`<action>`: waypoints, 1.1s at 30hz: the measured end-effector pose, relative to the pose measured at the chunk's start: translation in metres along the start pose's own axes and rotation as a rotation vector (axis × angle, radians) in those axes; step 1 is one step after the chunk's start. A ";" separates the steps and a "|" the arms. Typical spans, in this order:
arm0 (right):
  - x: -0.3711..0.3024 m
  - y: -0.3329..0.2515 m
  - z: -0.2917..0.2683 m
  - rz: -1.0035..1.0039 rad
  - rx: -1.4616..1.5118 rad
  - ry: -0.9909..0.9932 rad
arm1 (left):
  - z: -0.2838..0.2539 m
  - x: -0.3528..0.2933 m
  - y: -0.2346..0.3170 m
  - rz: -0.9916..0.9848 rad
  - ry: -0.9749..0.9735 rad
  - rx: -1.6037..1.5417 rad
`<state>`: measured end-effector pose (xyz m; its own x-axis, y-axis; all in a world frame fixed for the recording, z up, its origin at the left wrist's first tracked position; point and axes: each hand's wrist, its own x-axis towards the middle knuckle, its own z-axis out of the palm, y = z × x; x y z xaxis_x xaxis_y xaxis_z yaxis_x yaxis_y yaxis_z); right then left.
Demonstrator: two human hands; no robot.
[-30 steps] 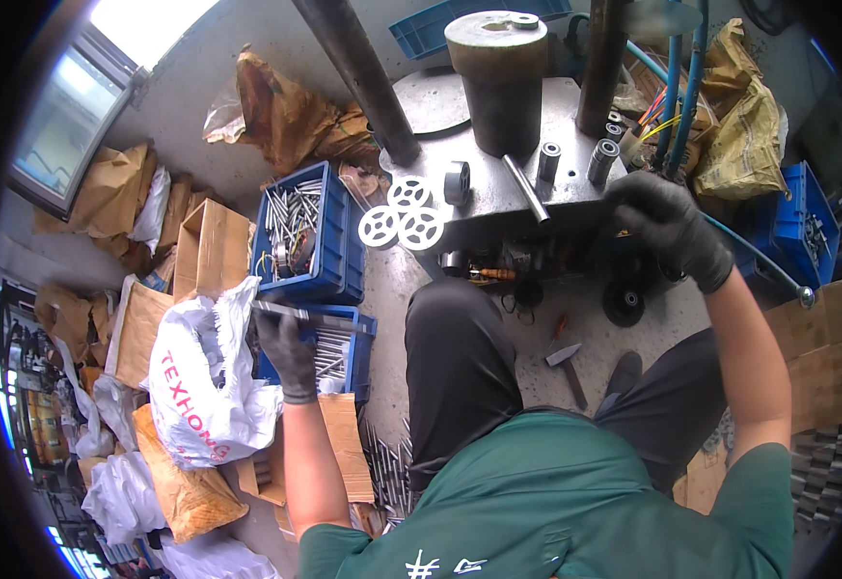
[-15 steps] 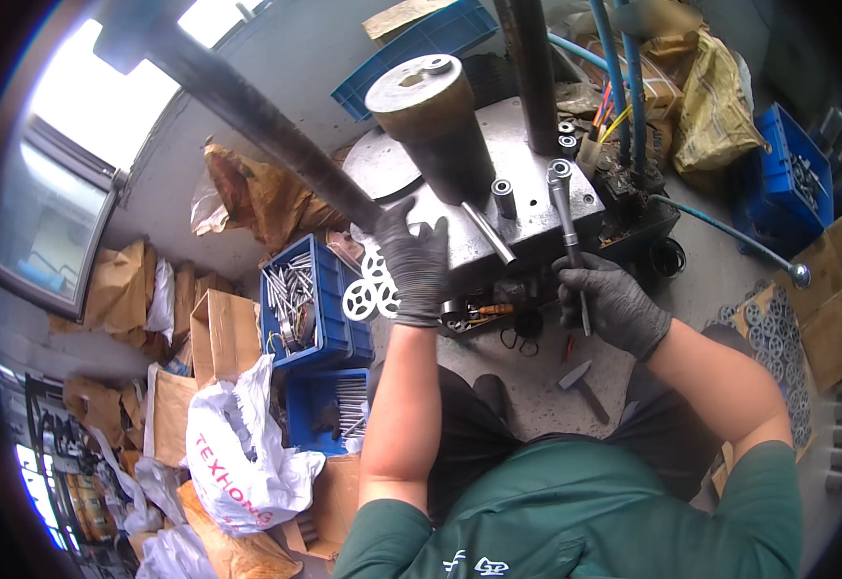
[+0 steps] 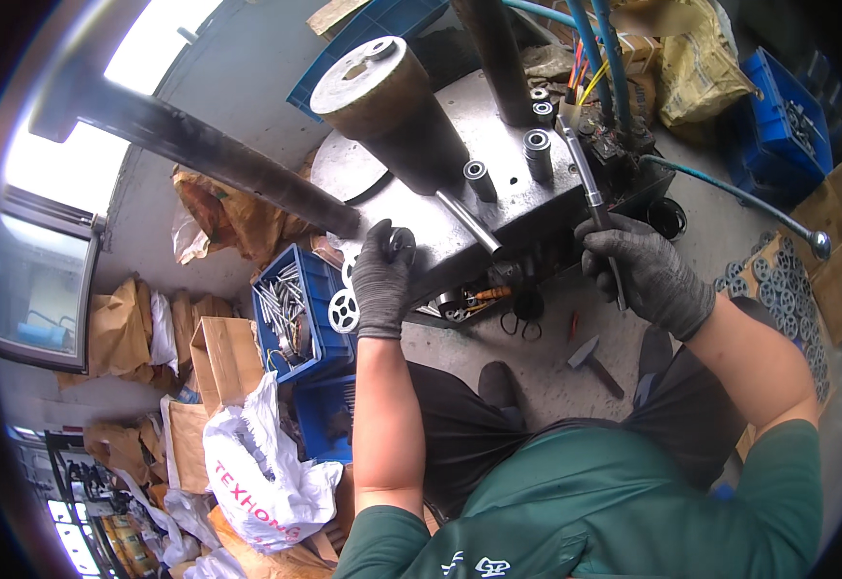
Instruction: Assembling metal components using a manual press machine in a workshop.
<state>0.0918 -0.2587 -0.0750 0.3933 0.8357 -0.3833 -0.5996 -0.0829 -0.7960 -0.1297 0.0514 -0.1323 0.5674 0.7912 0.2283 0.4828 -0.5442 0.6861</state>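
My right hand (image 3: pixel 648 275), in a dark grey glove, is closed round a slim stepped metal rod (image 3: pixel 583 169), its upper end beside the press plate. Close to that end stands a short stack of bearings (image 3: pixel 537 156). My gloved left hand (image 3: pixel 382 280) is at the plate's near left edge, thumb and fingers curled on a small dark ring (image 3: pixel 401 241), which looks like a bearing. White spoked wheels (image 3: pixel 344 311) show beside that hand. On the metal plate (image 3: pixel 431 256) are another bearing stack (image 3: pixel 479 180), a bright round bar (image 3: pixel 469 223) and a thick steel cylinder (image 3: pixel 392 111).
Dark press columns (image 3: pixel 209 145) rise around the plate. Blue bins (image 3: pixel 291 314) of metal pins stand at left, near a white plastic bag (image 3: pixel 267 473). On the floor lies a hammer (image 3: pixel 595 367). Several spoked wheels (image 3: pixel 778 289) lie on cardboard at right.
My left hand has gone from spread fingers to curled round the small ring. My right hand and the rod have shifted right, away from the bearing stack. The view has shifted.
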 end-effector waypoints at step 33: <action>-0.011 0.004 0.009 -0.268 -0.293 0.066 | 0.073 -0.106 0.095 -0.382 -0.740 -0.992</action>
<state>0.0782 -0.2635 -0.0694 0.5585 0.8128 -0.1655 -0.2496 -0.0256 -0.9680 -0.0948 -0.1046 -0.1418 0.8899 0.3352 -0.3094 0.1774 0.3706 0.9117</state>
